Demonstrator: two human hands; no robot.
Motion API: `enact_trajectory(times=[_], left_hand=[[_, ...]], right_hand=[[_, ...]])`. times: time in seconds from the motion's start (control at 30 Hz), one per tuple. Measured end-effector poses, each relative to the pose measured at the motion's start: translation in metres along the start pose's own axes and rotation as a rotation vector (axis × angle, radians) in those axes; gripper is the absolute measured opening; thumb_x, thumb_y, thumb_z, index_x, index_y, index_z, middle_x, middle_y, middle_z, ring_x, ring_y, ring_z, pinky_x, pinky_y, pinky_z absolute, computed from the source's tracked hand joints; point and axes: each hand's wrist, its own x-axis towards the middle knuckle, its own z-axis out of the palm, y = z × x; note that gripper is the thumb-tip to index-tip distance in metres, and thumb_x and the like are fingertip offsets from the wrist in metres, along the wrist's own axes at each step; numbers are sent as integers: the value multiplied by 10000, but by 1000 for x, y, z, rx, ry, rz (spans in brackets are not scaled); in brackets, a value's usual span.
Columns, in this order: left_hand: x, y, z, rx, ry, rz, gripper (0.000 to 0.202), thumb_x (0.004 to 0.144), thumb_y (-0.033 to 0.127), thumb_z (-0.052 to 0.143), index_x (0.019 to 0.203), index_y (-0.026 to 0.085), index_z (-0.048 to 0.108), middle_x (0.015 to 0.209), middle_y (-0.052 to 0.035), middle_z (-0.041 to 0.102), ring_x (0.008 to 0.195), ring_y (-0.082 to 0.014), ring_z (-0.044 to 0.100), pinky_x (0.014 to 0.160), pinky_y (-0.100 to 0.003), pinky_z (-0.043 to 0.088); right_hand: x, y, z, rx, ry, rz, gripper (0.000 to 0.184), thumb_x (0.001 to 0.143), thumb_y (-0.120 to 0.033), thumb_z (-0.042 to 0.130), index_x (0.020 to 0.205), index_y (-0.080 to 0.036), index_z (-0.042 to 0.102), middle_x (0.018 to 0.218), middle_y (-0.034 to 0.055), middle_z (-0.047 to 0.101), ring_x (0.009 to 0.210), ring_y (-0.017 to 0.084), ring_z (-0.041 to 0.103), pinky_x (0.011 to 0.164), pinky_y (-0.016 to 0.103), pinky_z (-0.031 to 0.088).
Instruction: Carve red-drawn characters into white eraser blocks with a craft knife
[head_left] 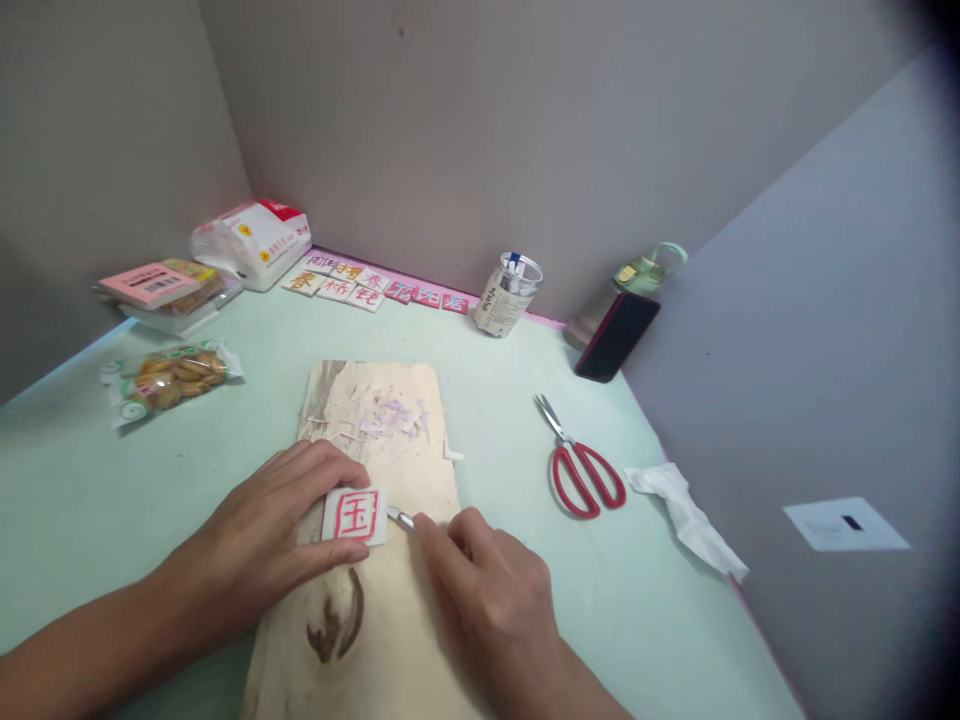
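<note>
My left hand (300,515) grips a small white square block (354,516) by its upper and lower edges, thumb below and fingers above. A red framed character is drawn on the block's face. In my right hand (495,570) is a carving knife (400,517), held like a pen, its short blade pointing at the block's right edge. Whether the tip touches the block I cannot tell. Both hands work over a wooden board (397,610) with a dark knot. Purple and white shavings (394,413) are scattered on the board's far part.
Red-handled scissors (576,465) and a crumpled tissue (686,515) lie to the right. Farther back stand a phone (618,337), a bottle (600,300), a can (507,297) and several carved tiles (367,292). At left are bagged snacks (178,378), stacked packets (161,285) and a tissue pack (255,240).
</note>
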Motion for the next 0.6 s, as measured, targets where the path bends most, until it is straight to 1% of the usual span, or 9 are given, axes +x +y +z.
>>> enact_trajectory(times=[0.1, 0.23, 0.37, 0.43, 0.53, 0.6], left_hand=[[0, -2, 0, 0, -15, -12, 357, 1003, 551, 826, 1284, 358, 716, 1249, 0, 769, 1186, -280, 734, 1007, -366, 597], [0, -3, 2, 4, -16, -2, 359, 1003, 546, 831, 1290, 366, 712, 1246, 13, 769, 1179, -266, 736, 996, -350, 596], [1, -2, 4, 11, 23, 7, 359, 1001, 561, 831, 1267, 356, 705, 1228, 16, 765, 1159, -262, 738, 972, -345, 587], [0, -3, 4, 16, 16, 8, 358, 1011, 565, 818, 1277, 356, 698, 1235, 15, 761, 1165, -261, 733, 978, -347, 579], [0, -3, 4, 24, -10, 7, 347, 1018, 534, 817, 1291, 360, 692, 1247, 23, 758, 1176, -250, 729, 990, -339, 570], [0, -1, 5, 23, 23, 11, 339, 999, 499, 838, 1271, 358, 694, 1226, 35, 758, 1157, -239, 731, 975, -326, 563]], right_hand=[[-4, -1, 2, 33, -26, 29, 370, 1124, -79, 459, 1283, -197, 772, 803, 19, 699, 557, 163, 508, 545, 330, 331], [-1, -3, 0, 27, -41, 59, 376, 1126, -94, 448, 1249, -203, 786, 801, 20, 693, 538, 160, 493, 546, 323, 334], [7, -4, -6, -2, -61, 38, 374, 1132, -89, 455, 1209, -186, 808, 779, 16, 692, 530, 154, 505, 536, 304, 351], [10, -4, -8, -10, -71, 34, 373, 1129, -82, 462, 1187, -181, 817, 771, 13, 691, 522, 152, 500, 526, 297, 357], [12, -4, -8, -18, -65, 33, 373, 1134, -85, 467, 1159, -186, 826, 765, 8, 685, 511, 151, 493, 516, 294, 356], [11, -4, -8, -23, -64, 33, 372, 1136, -91, 470, 1153, -189, 828, 766, 8, 682, 514, 153, 496, 517, 296, 354]])
